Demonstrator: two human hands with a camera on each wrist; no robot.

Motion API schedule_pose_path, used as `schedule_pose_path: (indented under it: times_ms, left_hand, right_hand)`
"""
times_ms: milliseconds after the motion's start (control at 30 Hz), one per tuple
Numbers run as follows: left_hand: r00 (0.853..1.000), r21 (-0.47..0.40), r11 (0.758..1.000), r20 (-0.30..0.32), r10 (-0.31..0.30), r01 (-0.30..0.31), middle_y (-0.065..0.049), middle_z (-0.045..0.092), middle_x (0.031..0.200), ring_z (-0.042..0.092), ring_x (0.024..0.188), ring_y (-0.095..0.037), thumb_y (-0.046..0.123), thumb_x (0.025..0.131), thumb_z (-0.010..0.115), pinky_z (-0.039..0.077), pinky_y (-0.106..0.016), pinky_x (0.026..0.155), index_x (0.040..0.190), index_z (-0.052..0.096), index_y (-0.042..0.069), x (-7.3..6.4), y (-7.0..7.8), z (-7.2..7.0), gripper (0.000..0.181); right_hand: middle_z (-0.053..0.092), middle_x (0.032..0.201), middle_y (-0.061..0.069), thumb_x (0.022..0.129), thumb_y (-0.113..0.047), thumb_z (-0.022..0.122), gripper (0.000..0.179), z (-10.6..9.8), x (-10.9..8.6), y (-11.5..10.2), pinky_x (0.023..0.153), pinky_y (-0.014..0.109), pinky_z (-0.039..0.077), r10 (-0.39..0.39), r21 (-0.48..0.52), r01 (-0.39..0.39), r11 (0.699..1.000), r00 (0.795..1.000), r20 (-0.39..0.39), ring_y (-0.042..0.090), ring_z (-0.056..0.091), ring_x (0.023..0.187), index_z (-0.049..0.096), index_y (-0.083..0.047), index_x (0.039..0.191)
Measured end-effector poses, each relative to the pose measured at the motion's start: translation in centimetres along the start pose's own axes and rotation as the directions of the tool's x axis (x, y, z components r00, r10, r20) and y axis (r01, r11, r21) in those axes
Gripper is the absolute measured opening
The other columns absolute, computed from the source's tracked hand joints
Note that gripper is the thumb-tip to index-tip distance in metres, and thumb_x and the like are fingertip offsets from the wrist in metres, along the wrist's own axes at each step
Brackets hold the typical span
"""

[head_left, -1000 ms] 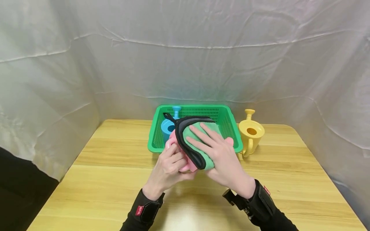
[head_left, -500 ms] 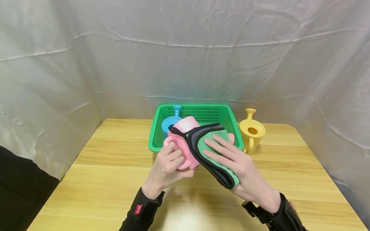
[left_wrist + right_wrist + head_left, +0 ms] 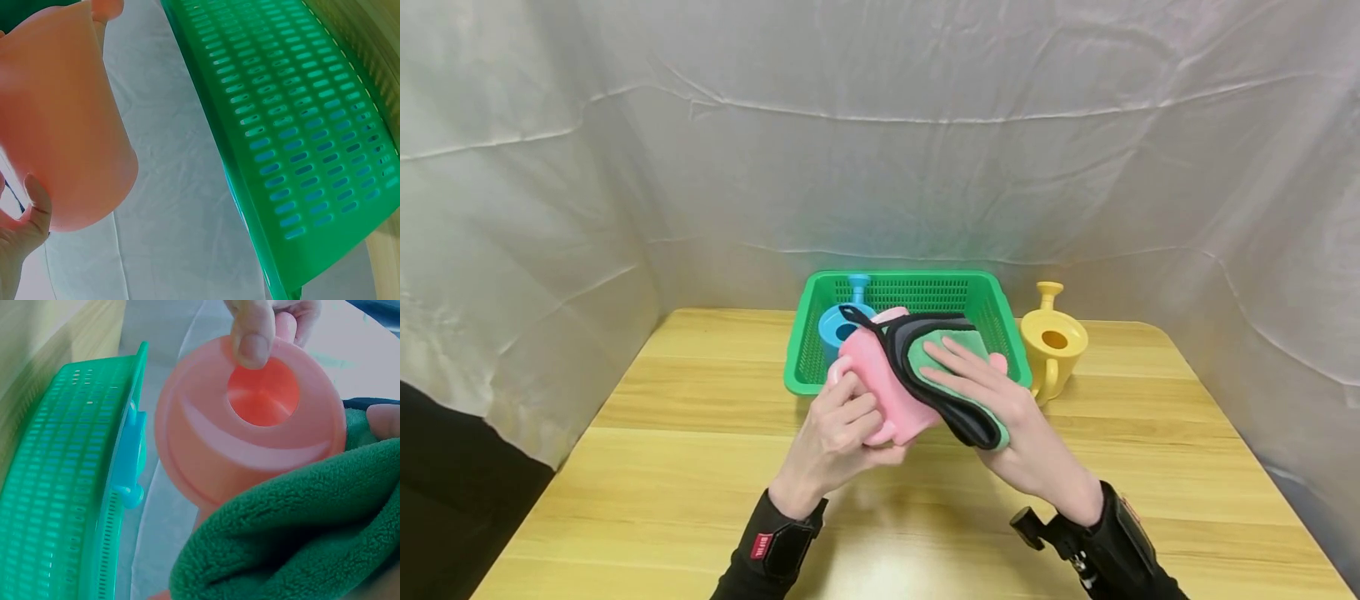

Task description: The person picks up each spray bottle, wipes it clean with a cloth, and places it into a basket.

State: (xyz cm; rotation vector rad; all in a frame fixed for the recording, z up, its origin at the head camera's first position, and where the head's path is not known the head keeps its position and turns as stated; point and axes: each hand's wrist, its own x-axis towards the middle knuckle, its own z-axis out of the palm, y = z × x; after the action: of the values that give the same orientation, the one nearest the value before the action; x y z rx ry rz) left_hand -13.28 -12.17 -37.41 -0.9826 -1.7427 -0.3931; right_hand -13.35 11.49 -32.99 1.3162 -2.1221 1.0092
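Observation:
A pink watering can [image 3: 883, 379] is held tilted above the table, in front of the basket. My left hand [image 3: 835, 425] grips it by the handle, with the thumb on the top near the round opening, seen in the right wrist view. My right hand [image 3: 985, 396] holds a folded green cloth [image 3: 917, 354] with black edging against the can's right side. Its fingers lie spread over the cloth, and a fingertip shows at the cloth's edge in the right wrist view. Much of the can's right side is hidden beneath the cloth [image 3: 281, 531]; the pink spout end [image 3: 998, 362] peeks out beyond.
Behind the hands stands a green perforated basket [image 3: 794, 354], with a blue watering can [image 3: 831, 329] in its left part. A yellow watering can [image 3: 1060, 367] stands upright on the wooden table [image 3: 700, 483], just right of the basket. Pale fabric [image 3: 880, 183] hangs behind.
My right hand and the cloth slid right and down along the pink can, then came partly back up and left. The can tilted a little; the left hand kept its grip.

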Motion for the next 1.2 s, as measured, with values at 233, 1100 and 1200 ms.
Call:
schedule_pose_path:
  times_ms: [233,1100,1200]
  left_hand:
    - [1.000,-0.001,1.000,0.013,0.002,-0.002,0.005,0.041,0.060,0.046,0.072,-0.015,0.022,0.066,0.081,0.047,-0.035,0.085,0.062,0.045,0.014,0.0,0.1,0.0,0.037]
    - [1.000,-0.013,1.000,0.027,-0.007,0.007,0.005,0.039,0.059,0.044,0.070,-0.015,0.024,0.070,0.080,0.046,-0.035,0.083,0.061,0.044,0.013,-0.1,-0.2,-0.2,0.038]
    - [0.999,0.000,1.000,0.052,-0.004,0.004,0.005,0.041,0.059,0.046,0.071,-0.016,0.025,0.067,0.084,0.048,-0.037,0.088,0.061,0.045,0.013,-0.2,0.0,-0.2,0.040]
  right_hand:
    - [0.052,0.152,0.007,0.082,0.018,0.056,0.067,0.6,1.5,0.7,0.105,0.035,0.040,0.057,-0.002,-0.057,0.998,0.998,-0.008,0.025,0.042,0.147,0.059,-0.015,0.140]
    - [0.054,0.150,0.012,0.105,-0.013,0.048,0.034,0.5,-1.0,-0.2,0.128,0.047,0.018,-0.095,-0.020,0.093,0.995,0.991,-0.096,0.029,0.043,0.146,0.062,-0.004,0.135]
    - [0.054,0.150,0.011,0.095,0.004,0.052,0.044,0.9,-0.9,0.0,0.121,0.059,0.025,-0.031,-0.009,0.030,0.999,0.996,-0.089,0.027,0.044,0.146,0.061,-0.007,0.136]
